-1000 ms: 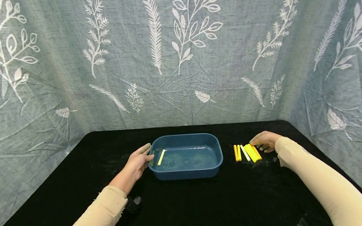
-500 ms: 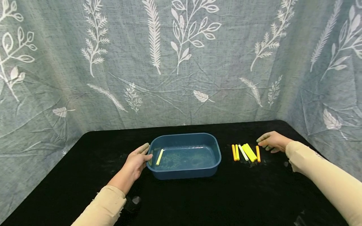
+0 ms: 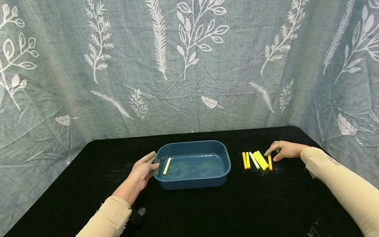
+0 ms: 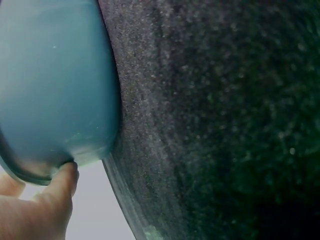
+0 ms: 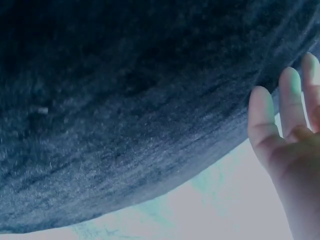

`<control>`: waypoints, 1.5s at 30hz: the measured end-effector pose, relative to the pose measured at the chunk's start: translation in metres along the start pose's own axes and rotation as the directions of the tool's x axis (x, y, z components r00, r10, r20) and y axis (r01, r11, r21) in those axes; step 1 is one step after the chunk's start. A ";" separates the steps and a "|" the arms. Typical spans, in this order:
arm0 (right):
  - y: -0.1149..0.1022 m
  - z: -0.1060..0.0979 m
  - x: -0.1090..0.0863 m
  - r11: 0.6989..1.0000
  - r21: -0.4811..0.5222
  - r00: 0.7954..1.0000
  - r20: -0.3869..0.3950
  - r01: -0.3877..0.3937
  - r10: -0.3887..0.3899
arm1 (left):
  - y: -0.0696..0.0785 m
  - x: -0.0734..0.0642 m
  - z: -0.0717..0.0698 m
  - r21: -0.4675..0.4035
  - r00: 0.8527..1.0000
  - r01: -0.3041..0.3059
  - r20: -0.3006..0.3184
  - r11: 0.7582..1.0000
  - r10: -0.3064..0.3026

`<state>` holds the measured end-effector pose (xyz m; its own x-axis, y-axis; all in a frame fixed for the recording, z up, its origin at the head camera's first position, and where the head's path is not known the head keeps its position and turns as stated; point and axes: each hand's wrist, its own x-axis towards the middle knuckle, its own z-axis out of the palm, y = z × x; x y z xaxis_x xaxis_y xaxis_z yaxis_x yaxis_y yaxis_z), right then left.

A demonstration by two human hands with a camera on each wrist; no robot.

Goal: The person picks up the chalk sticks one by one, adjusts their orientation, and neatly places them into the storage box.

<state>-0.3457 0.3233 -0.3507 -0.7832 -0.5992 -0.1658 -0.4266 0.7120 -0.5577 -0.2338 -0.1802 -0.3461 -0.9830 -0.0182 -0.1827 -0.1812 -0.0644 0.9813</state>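
Observation:
In the head view my left hand [image 3: 141,171] grips the left end of a blue plastic tub [image 3: 192,182], thumb at the rim. The left wrist view shows that thumb against the tub [image 4: 60,90]. A pale yellow chalk stick [image 3: 166,166] lies inside the tub at its left end. My right hand [image 3: 285,149] hovers at the right end of a row of chalk, index finger and thumb on either side of an orange chalk stick [image 3: 270,163], with a gap by the thumb. In the right wrist view, several outstretched fingers [image 5: 261,112] show but no chalk.
Left of that stick lie yellow chalk sticks [image 3: 260,160], a white chalk stick [image 3: 254,160], another yellow one [image 3: 248,160] and an orange one [image 3: 244,160]. Everything rests on a black cloth-covered table [image 3: 207,210]. A patterned grey-blue curtain [image 3: 177,108] surrounds its back and sides.
The rightmost orange chalk stick was drawn right, apart from the yellow ones. My right hand moved away rightward, then came back over it. My left hand stayed on the tub.

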 end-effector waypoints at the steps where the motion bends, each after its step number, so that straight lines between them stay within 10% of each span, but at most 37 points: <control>1: 0.001 0.000 0.000 1.000 -0.014 1.000 -0.001 0.010 -0.010 | 0.000 0.000 0.000 -0.001 1.000 0.001 -0.002 1.000 -0.001; 24: 0.021 0.001 -0.017 0.965 -0.141 0.955 -0.171 0.221 -0.244 | 0.001 -0.001 -0.005 -0.019 1.000 -0.012 0.003 1.000 0.012; 32: 0.010 0.001 -0.020 0.996 0.071 0.971 -0.230 -0.055 0.070 | 0.001 -0.004 -0.008 -0.022 1.000 -0.014 0.002 1.000 0.014; 39: -0.017 0.013 -0.011 0.912 0.269 0.904 -0.213 -0.310 0.370 | 0.002 -0.003 -0.008 -0.030 1.000 -0.006 -0.005 1.000 0.006; 45: -0.035 0.021 -0.006 0.870 0.243 0.869 -0.154 -0.428 0.471 | 0.002 -0.002 -0.008 -0.024 1.000 0.001 -0.005 1.000 -0.001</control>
<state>-0.3162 0.2944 -0.3469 -0.9510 -0.1288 -0.2811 0.0743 0.7871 -0.6123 -0.2320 -0.1881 -0.3442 -0.9827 -0.0234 -0.1838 -0.1811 -0.0884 0.9795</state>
